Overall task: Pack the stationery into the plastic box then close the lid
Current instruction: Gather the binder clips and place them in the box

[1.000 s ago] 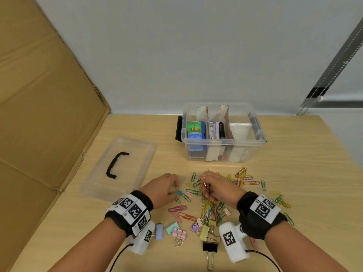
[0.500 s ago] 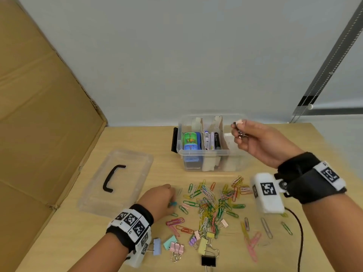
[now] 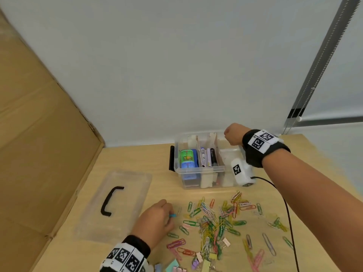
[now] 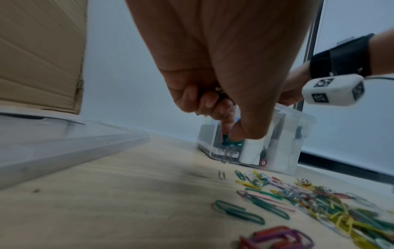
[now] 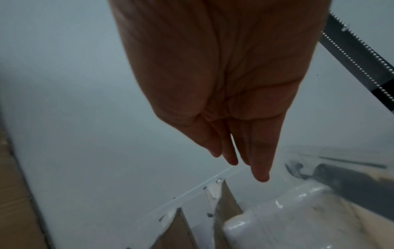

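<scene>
Paper clips scattered on worktop nearest, pointing every way. Left hand pinches teal clip. Lid lies left. Plastic box, long axis left-right, sits beyond; right hand over it, fingers straight, released.

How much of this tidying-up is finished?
Some items already stand in the plastic box. The right hand hangs open over its right compartment; the left hand pinches a blue binder clip. Left: the scattered paper clips, then the lid, lying beside the box.
</scene>
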The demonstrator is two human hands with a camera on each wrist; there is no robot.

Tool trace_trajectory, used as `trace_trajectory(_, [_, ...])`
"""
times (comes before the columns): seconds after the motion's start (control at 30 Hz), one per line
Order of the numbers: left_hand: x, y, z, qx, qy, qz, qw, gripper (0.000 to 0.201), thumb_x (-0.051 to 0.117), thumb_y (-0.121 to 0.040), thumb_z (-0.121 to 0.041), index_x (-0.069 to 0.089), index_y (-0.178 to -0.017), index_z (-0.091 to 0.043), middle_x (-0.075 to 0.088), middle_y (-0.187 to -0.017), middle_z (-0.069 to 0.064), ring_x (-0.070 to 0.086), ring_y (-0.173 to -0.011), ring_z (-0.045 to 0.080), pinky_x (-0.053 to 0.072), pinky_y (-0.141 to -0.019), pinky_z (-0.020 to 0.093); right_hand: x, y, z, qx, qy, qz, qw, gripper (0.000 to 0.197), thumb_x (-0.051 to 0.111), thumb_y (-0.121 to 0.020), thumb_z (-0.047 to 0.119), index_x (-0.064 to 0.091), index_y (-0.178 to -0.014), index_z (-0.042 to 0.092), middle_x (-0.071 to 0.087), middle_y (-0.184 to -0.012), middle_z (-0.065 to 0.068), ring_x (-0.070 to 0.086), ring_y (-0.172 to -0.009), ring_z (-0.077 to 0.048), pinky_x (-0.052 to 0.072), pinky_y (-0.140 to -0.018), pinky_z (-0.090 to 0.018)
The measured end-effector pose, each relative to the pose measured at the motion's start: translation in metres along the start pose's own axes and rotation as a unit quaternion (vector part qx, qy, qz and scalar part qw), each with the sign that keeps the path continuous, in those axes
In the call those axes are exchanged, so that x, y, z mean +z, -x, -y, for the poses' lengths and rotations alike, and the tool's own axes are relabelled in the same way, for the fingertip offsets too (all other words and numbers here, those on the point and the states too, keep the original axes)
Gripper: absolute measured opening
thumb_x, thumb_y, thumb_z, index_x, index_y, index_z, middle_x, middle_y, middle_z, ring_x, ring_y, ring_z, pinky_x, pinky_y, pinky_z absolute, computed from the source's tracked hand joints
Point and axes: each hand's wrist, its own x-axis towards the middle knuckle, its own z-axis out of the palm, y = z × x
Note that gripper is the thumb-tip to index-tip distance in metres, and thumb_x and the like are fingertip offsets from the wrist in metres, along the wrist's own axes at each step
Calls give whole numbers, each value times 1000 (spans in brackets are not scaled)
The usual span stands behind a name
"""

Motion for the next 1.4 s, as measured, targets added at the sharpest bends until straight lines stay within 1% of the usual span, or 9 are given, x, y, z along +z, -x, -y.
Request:
trace_trajectory(0.1, [-5,9,-6,3,45,-25,999,12,52,-90,-29,58,-99,-25,37,-80,-21,41,-62,-2,32,-60,11,2,33,-12,-56,15,-64,996,35,38,-96,11,60,-122,2,60,-127,-13,56,-115,-29,44,-97,-34])
trace_trajectory(0.23, [-22,14,-27,33,78,-65,994,7,55,-88,-28,58,-95,-29,35,-74,-22,43,-61,-4,35,-60,12,26,74,-52,-139,54,-188,971,40,35,-99,24,49,-134,11,52,-137,-7,51,-121,-21,45,-99,-35])
trace_trajectory(0.4, [-61,-25,-74,96,70,-148,982,10,51,-85,-31,57,-94,-31,35,-75,-27,44,-71,-9,34,-62,5,60,86,-86,-129,38,-145,980,57,18,-101,39,11,-153,16,21,-158,-7,27,-143,-19,29,-115,-32])
trace_trajectory(0.53, [-82,-93,-108,98,42,-183,977,10,56,-89,-23,59,-98,-22,38,-80,-17,40,-68,1,28,-58,11,70,84,-87,-125,10,-160,979,56,18,-102,36,13,-152,13,14,-160,-5,28,-143,-18,31,-112,-29])
trace_trajectory(0.77, [-78,-210,-141,51,-66,-78,993,20,51,-89,-18,63,-102,-8,59,-104,9,60,-90,28,45,-75,32,67,84,-84,-119,33,-154,980,55,21,-102,32,16,-151,7,12,-160,-9,38,-137,-22,38,-105,-31])
trace_trajectory(1.1, [-55,-266,-167,0,-151,76,986,36,49,-95,-24,57,-124,-6,58,-128,13,57,-115,30,47,-95,38,65,81,-89,-127,49,-139,981,56,20,-102,32,14,-151,6,11,-160,-10,43,-133,-26,44,-100,-36])
trace_trajectory(1.2, [-48,-264,-165,4,-203,129,971,36,43,-95,-15,55,-128,-8,57,-133,11,56,-119,28,45,-98,38,65,80,-92,-134,56,-138,980,56,20,-102,32,14,-151,6,11,-160,-10,44,-133,-26,42,-101,-36])
trace_trajectory(1.3, [-52,-256,-167,8,-198,126,972,38,39,-96,-9,52,-132,-8,52,-138,9,52,-124,27,41,-102,34,67,79,-92,-137,55,-141,979,56,20,-102,32,15,-151,7,12,-160,-9,42,-134,-26,41,-102,-37])
trace_trajectory(1.4, [-68,-228,-172,-2,-102,68,992,39,39,-97,-14,50,-134,-16,52,-138,6,50,-125,24,39,-102,33,69,79,-93,-141,48,-137,979,56,20,-102,32,15,-151,7,11,-160,-10,39,-136,-26,40,-103,-38])
